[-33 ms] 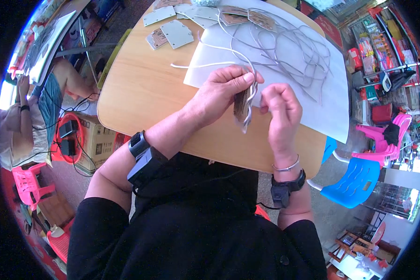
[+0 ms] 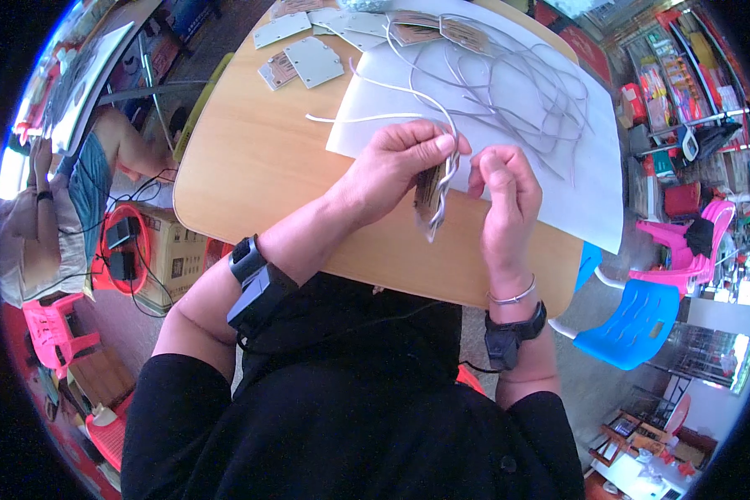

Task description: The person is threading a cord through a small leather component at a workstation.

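Note:
My left hand (image 2: 396,165) is closed, pinching a white cord and a small brown board (image 2: 426,190) between thumb and fingers. Twisted strands of the white cord (image 2: 447,177) run down along the board's edge and end in a blurred tip below it. Just right of the board, my right hand (image 2: 508,196) is curled with thumb against fingers; whether a strand lies in its grip is hidden. From the left hand the cord leads up to loose grey-white loops (image 2: 508,112) on a white sheet (image 2: 583,196).
Pale notched boards (image 2: 314,62) and brown ones (image 2: 475,35) lie at the table's far side. The wooden table (image 2: 250,175) has a rounded near left corner. A blue chair (image 2: 629,325) stands at right. Another person (image 2: 54,200) sits at far left.
My right hand has turned a little, its fingers shifting slightly. The lower tip of the twisted cord has moved a bit down and left. My left hand keeps its grip.

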Available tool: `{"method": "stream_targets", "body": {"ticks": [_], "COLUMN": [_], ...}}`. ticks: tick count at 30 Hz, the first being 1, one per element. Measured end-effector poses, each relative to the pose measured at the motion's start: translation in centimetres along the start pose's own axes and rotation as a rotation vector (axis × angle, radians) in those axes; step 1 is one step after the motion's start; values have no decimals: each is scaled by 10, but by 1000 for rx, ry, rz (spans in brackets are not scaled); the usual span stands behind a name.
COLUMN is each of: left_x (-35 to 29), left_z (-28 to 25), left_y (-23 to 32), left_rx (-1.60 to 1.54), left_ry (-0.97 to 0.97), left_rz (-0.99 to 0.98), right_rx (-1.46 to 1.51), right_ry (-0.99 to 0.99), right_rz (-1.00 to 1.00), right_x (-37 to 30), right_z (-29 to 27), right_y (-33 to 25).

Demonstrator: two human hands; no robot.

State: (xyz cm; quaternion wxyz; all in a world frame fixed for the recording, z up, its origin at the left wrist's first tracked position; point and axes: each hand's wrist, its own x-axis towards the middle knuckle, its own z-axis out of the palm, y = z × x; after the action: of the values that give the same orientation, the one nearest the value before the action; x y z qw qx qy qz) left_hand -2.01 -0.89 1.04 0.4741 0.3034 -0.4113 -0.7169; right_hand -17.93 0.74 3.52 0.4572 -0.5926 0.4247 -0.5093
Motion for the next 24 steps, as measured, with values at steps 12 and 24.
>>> {"method": "stream_targets", "body": {"ticks": [12,24], "left_x": [-13,-10], "left_z": [14,9], "left_y": [2,3], "left_rx": [494,199], "left_ry": [-172,-192], "left_rz": [-127,-101], "right_rx": [131,490], "right_ry": [-153,131], "right_rz": [232,190], "right_x": [1,11], "right_z": [-8,-17], "right_y": [-3,8]}}
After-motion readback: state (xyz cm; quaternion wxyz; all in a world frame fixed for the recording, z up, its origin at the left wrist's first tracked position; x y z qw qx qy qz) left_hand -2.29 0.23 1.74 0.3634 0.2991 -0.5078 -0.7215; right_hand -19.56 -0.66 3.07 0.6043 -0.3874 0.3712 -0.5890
